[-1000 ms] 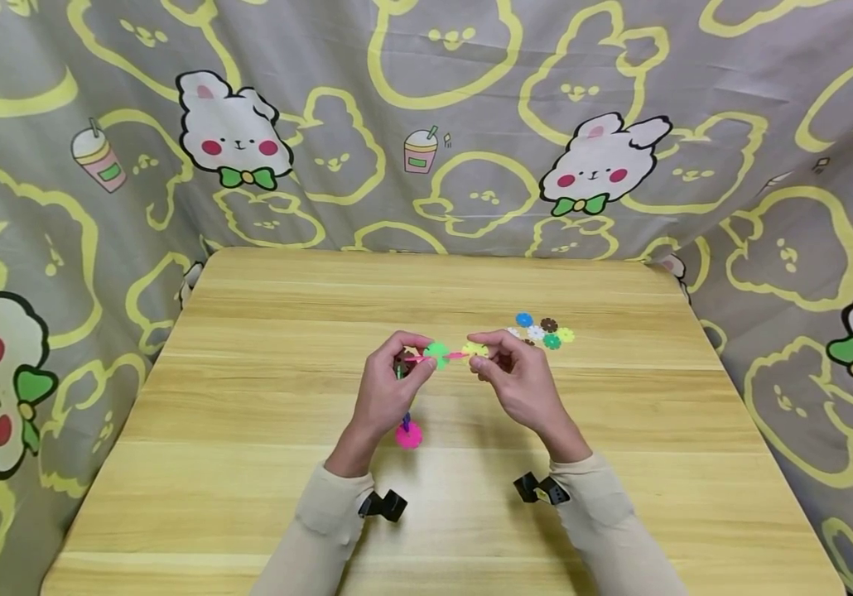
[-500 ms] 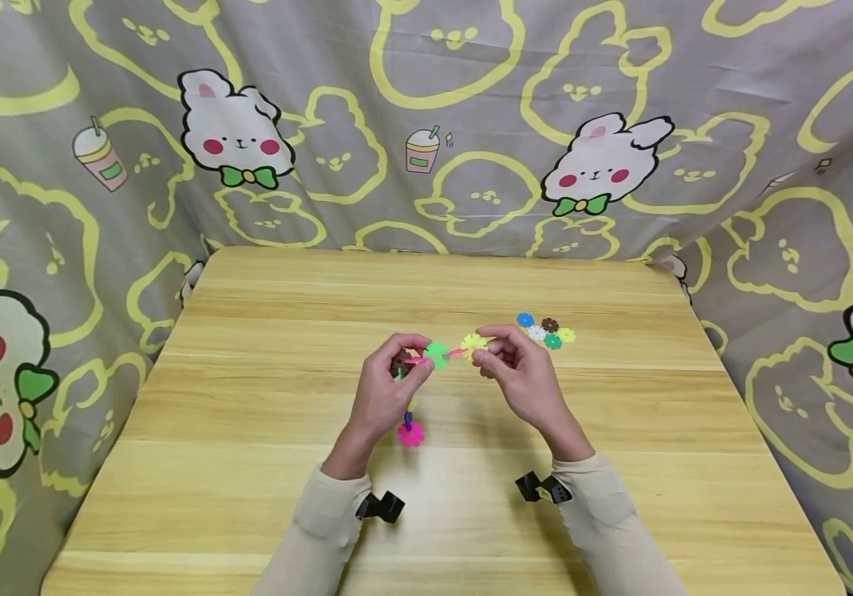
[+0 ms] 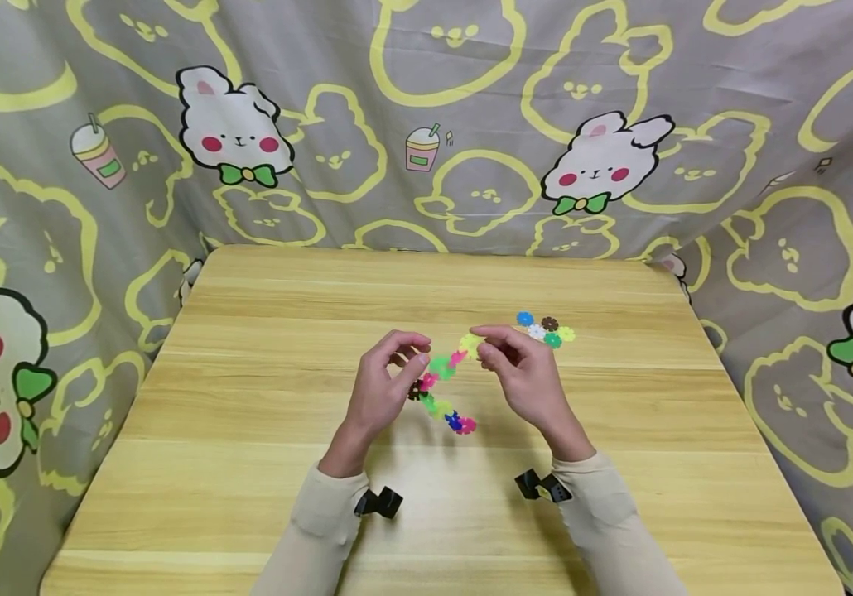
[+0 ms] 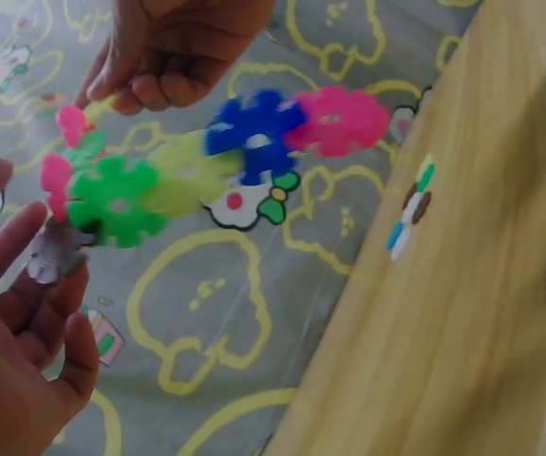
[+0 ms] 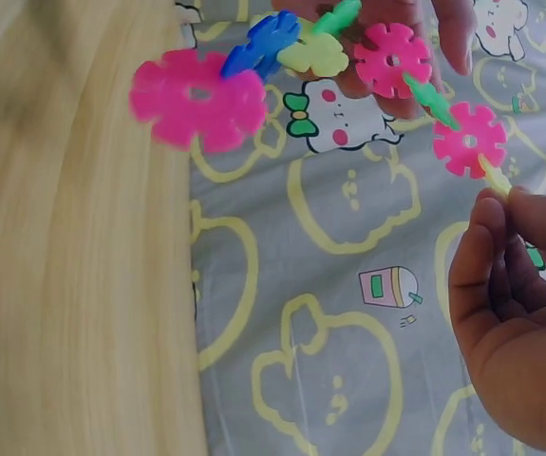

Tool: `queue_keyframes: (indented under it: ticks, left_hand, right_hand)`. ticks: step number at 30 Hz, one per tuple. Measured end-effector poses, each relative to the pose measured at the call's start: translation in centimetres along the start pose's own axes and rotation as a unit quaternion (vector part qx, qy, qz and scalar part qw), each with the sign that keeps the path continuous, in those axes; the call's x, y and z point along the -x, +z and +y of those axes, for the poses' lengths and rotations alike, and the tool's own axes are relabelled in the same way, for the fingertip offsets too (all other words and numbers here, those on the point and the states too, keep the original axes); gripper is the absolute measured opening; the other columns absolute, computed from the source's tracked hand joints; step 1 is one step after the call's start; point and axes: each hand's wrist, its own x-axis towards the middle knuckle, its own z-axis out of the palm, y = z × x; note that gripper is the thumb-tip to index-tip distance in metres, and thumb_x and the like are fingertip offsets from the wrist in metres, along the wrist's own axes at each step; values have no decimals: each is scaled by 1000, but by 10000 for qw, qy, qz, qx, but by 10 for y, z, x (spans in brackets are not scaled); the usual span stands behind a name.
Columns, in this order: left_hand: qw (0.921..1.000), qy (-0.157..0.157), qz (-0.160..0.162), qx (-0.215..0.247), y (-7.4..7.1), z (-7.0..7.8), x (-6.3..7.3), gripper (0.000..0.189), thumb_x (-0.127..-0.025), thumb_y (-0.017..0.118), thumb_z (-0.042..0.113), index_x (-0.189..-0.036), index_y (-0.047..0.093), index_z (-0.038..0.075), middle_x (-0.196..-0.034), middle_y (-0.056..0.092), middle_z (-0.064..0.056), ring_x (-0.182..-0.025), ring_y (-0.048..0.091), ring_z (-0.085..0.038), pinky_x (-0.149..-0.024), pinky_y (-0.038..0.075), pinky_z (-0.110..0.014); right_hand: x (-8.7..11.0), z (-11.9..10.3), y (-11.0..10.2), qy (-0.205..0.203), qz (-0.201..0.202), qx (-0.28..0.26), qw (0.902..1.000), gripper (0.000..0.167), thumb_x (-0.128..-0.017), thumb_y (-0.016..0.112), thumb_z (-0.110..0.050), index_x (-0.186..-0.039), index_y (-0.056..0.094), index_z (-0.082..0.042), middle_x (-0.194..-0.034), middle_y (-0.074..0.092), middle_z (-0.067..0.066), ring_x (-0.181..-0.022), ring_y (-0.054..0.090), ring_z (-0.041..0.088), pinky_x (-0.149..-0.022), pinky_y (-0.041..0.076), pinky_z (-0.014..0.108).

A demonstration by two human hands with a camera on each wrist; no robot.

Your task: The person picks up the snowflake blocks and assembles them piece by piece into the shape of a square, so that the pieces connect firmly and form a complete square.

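A chain of notched plastic flower discs (image 4: 121, 201) hangs in the air over the wooden table (image 3: 248, 331), bent between the two hands. The right hand (image 3: 527, 377) pinches the yellow end disc (image 3: 469, 344) between thumb and fingers, and that pinch seems to carry the weight. The left hand (image 3: 382, 381) is loose, thumb and index finger parted with a gap between them; the brown disc (image 3: 416, 390) lies right by its fingers, though whether they touch cannot be told. To handle this well, I would keep the right pinch firm but still, since a tug could work a slotted joint loose, and turn the chain slowly so its free end doesn't whip. The left fingers would do best to support a disc near the middle by its flat faces, without twisting its notches. Compared with half a second ago, the left hand has let go of the light green disc (image 3: 440, 367), and the lower stretch, ending in the blue disc (image 3: 453, 420) and pink disc (image 3: 466, 425), has swung out toward the right hand instead of hanging straight down. The right hand's hold is unchanged.
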Motion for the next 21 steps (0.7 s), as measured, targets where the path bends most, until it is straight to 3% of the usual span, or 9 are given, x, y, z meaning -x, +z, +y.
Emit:
queue_keyframes:
  ticks: [7, 16, 21]
  left_hand:
    - [9997, 161, -91, -187, 5, 7, -5, 12, -94, 61, 11, -104, 67, 9, -95, 65, -4, -82, 57, -16, -71, 47, -26]
    - [9978, 322, -333, -479, 11, 10, -8, 15, -96, 59, 16, -106, 67, 8, -98, 63, -3, -81, 56, -14, -70, 47, -26]
    - [9978, 379, -387, -389, 14, 10, -7, 14, -95, 61, 17, -102, 67, 7, -93, 61, -2, -76, 57, -15, -66, 48, -26]
  right_hand:
    - [0, -3, 4, -626, 10, 403, 9972, 16, -92, 63, -7, -107, 67, -6, -79, 66, 5, -68, 61, 17, -63, 52, 22]
    - [-1, -8, 5, -848, -130, 459, 9953, 13, -93, 62, -7, -103, 70, -7, -81, 68, 2, -68, 62, 13, -65, 54, 23]
    - [-1, -9, 7, -953, -127, 479, 9942, 12, -92, 63, -8, -103, 70, -8, -80, 69, 4, -67, 63, 15, -63, 53, 24]
